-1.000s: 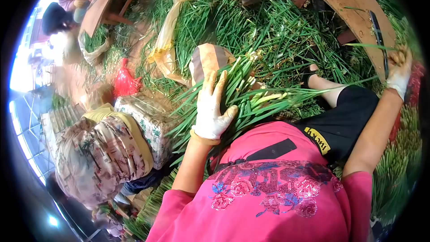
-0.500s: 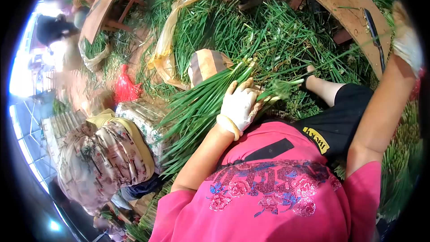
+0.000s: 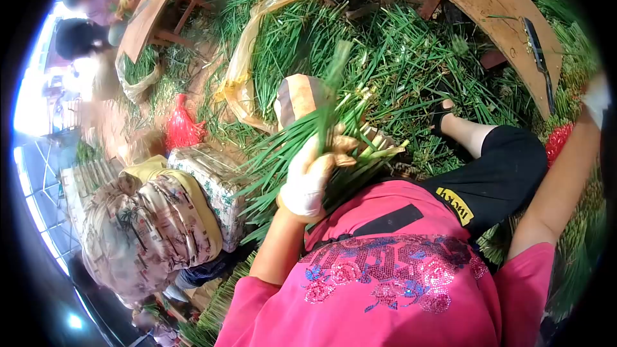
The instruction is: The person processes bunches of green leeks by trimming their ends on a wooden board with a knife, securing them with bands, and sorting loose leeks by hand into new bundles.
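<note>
My left hand (image 3: pixel 313 175), in a white glove with bare or stained fingertips, is closed over a bunch of scallions (image 3: pixel 283 154) at my lap. A smeared green strip (image 3: pixel 335 74) rises from its fingers. The pale cut ends of the stalks (image 3: pixel 385 150) point right, and their long leaves spread left. My right hand (image 3: pixel 596 97), also white-gloved, is far out at the right edge, blurred and partly cut off. Whether it holds anything is not visible. Red string (image 3: pixel 559 141) hangs near my right forearm.
Loose green stalks (image 3: pixel 398 45) cover the ground ahead. A curved wooden board (image 3: pixel 495 0) with a black-handled knife (image 3: pixel 538 58) stands at upper right. A yellowish plastic bag (image 3: pixel 241 77), a red string bundle (image 3: pixel 184 125) and a seated person in patterned clothing (image 3: pixel 148 231) are at left.
My left hand has shifted left and curled, where before it lay spread on the scallions. A green strip now sticks up from it. My right hand has dropped lower along the right edge.
</note>
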Demonstrator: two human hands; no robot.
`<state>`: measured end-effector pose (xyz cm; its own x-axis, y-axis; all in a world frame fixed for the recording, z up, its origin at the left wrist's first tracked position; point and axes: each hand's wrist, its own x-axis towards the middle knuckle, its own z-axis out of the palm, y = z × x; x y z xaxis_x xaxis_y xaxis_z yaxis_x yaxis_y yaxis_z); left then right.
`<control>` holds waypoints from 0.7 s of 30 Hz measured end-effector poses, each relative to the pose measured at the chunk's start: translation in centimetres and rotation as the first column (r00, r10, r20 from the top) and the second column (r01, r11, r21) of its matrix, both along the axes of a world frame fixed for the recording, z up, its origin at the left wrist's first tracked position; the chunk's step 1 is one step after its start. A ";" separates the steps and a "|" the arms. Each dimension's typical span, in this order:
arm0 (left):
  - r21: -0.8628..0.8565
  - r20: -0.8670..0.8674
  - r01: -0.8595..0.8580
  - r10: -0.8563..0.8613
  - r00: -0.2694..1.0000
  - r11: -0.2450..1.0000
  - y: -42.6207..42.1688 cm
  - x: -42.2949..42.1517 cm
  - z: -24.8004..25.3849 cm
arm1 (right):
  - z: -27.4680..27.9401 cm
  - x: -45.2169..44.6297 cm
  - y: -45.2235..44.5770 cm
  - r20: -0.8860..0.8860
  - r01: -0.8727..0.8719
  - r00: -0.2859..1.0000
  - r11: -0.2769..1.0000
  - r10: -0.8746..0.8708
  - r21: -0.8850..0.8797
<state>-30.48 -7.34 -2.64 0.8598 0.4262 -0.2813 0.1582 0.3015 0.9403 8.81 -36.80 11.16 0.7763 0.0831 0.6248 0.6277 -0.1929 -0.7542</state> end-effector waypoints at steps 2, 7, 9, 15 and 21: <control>-0.171 0.039 -0.110 0.118 0.992 0.979 1.1 -1.0 1.2 | -4.9 -1.1 1.6 -0.156 -0.032 0.987 0.879 -0.049 -0.477; -0.340 0.220 -0.014 0.094 0.971 0.940 5.7 -5.9 5.9 | -13.0 -11.2 11.8 -0.426 -0.457 0.887 0.461 0.178 -0.761; -0.237 -0.109 0.089 -0.118 0.987 0.967 7.3 -6.5 8.4 | -18.7 -13.0 13.7 -0.551 -0.612 0.790 0.312 0.268 -0.726; 0.819 -0.450 0.460 -0.112 0.886 0.343 7.7 -3.6 0.5 | -30.6 -18.8 19.5 -0.902 -0.785 0.027 0.568 0.431 0.247; 0.804 -0.576 0.581 -0.077 0.814 0.126 0.9 0.4 -2.7 | -24.4 -15.8 17.2 -0.821 -0.413 0.236 0.818 0.520 0.400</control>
<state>-30.06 -6.47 -5.34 0.9443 0.2657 -0.1941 0.3140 -0.9040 0.2901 -7.00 -19.62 -13.23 0.6986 0.6245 -0.3490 -0.4357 -0.0156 -0.9000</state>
